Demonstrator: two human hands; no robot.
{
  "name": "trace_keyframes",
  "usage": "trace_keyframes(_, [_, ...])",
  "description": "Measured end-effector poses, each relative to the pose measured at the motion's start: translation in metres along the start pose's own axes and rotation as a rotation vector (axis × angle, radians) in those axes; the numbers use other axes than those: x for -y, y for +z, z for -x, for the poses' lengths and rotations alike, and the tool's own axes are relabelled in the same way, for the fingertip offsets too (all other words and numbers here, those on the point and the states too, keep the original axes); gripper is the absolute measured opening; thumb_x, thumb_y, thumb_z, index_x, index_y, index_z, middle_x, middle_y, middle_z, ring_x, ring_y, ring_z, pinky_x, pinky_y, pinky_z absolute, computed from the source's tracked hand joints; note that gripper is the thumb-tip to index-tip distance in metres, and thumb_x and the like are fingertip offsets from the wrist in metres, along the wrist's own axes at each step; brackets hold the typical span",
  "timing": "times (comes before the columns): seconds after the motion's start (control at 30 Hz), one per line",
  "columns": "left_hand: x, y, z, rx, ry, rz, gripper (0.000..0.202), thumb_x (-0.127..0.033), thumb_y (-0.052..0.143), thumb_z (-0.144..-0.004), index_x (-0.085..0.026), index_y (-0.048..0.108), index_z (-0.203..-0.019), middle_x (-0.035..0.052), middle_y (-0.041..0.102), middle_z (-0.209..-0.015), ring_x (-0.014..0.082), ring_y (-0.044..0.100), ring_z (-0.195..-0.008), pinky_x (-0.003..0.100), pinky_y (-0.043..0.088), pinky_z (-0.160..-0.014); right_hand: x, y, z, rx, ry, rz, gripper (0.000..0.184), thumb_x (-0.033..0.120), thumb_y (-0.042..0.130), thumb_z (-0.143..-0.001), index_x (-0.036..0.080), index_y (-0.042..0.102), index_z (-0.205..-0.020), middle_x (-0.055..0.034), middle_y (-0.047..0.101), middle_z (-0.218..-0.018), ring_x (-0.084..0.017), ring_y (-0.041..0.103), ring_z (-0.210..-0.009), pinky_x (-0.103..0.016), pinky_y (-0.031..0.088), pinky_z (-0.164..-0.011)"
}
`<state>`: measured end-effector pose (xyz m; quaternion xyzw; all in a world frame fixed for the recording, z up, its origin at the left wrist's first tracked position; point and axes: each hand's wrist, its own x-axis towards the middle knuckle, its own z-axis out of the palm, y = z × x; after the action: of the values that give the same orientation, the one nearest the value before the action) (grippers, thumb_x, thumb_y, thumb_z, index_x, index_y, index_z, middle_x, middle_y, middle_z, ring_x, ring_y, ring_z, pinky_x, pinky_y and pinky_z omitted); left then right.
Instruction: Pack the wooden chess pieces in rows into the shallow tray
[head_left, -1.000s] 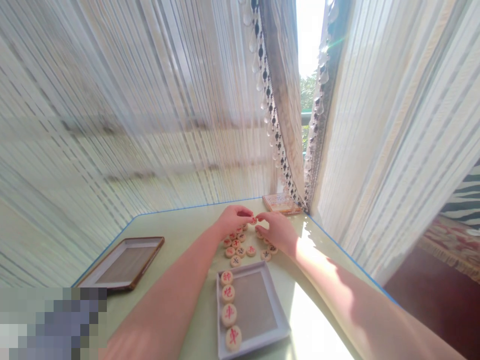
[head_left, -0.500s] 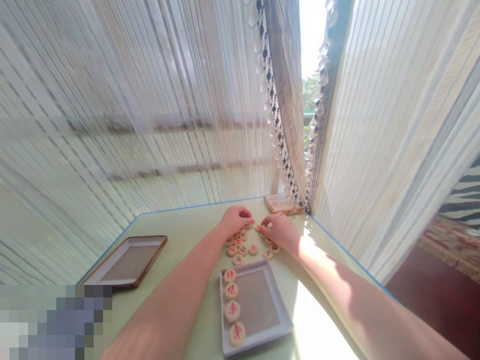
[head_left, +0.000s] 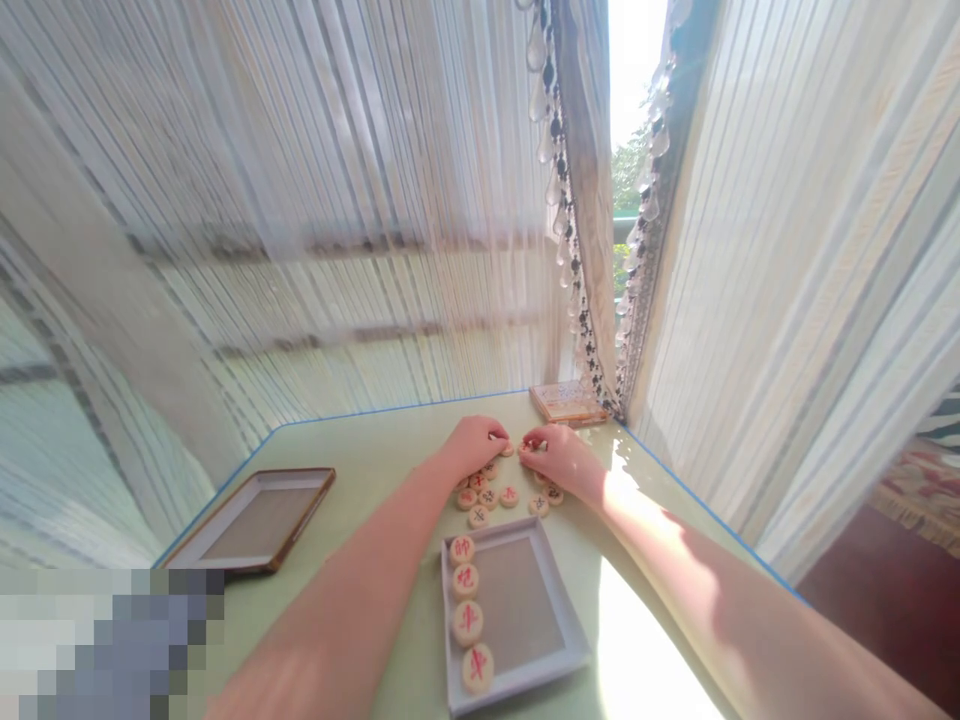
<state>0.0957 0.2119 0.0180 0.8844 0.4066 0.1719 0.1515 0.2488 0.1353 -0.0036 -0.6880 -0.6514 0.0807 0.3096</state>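
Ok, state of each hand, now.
Left hand: fingers curled onto the loose chess pieces; grip cannot be told.
Right hand: fingers curled onto the same pieces; grip cannot be told.

Table (head_left: 360, 465): tray (head_left: 521, 610) placed nearest, four pieces (head_left: 466, 622) lined along its left side; loose pieces (head_left: 487, 497) scattered behind it; second tray (head_left: 255, 522) set left; box (head_left: 566, 402) at back.

brown-rimmed tray (head_left: 259, 520): table (head_left: 375, 450) left | patterned box (head_left: 568, 402): by beaded curtain (head_left: 581, 250)
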Motion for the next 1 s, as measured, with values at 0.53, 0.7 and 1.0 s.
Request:
trace_keyframes(0.53, [-0.0059,0.0017,0.0009,-0.016,0.11,-0.087,0.028,-0.027,0.054,-0.071,-0.022,0.07,-0.094,0.0032,0.07,-0.09,0.0182,0.061,-0.084,0.025,0.044,-0.078,-0.0064,0.0015,-0.0041,0.01,-0.061,0.063,0.028,0.041,0.056,-0.076,0.022,0.071,-0.09,-0.0065,0.064,-0.089,-0.017,0.057,-0.086,-0.026,0.04,-0.08])
trace_keyframes(0.7, [-0.0078,0.0025,-0.0001,0.029,0.135,-0.131,0.027,-0.027,0.055,-0.07,-0.024,0.071,-0.091,0.0021,0.07,-0.088,0.0175,0.061,-0.085,0.024,0.043,-0.08,-0.0099,0.0046,-0.0061,0.031,-0.096,0.072,0.026,0.037,0.055,-0.078,0.023,0.07,-0.094,-0.0058,0.063,-0.103,-0.018,0.054,-0.097,-0.029,0.036,-0.09])
trace_keyframes(1.0, [-0.0026,0.0049,-0.0019,0.067,0.202,-0.141,0.026,-0.032,0.054,-0.072,-0.022,0.071,-0.089,0.0037,0.07,-0.086,0.0173,0.061,-0.081,0.023,0.043,-0.076,-0.0065,0.0035,-0.0029,-0.001,-0.111,0.136,0.025,0.036,0.057,-0.076,0.019,0.069,-0.088,-0.0073,0.062,-0.093,-0.019,0.053,-0.094,-0.028,0.037,-0.085])
